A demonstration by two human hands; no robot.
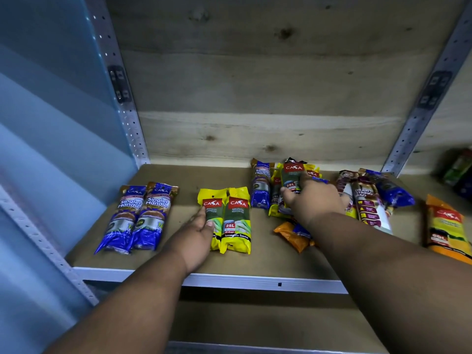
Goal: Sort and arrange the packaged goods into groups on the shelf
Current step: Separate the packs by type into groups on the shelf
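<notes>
Blue packs (pixel 138 218): two side by side, far left on the shelf (pixel 178 261).
Left hand (pixel 198 236): fingers straight, resting against the left yellow pack (pixel 213 221) of a pair.
Right hand (pixel 313 198): curled round a yellow pack (pixel 292 175) lifted off the right-hand pile (pixel 293 233).

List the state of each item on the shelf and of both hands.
Blue packs: two, flat, side by side.
Yellow packs: two, flat, side by side.
Left hand: resting on the left yellow pack.
Right hand: gripping a yellow pack from the mixed pile.
Orange pack: flat, apart.
</notes>
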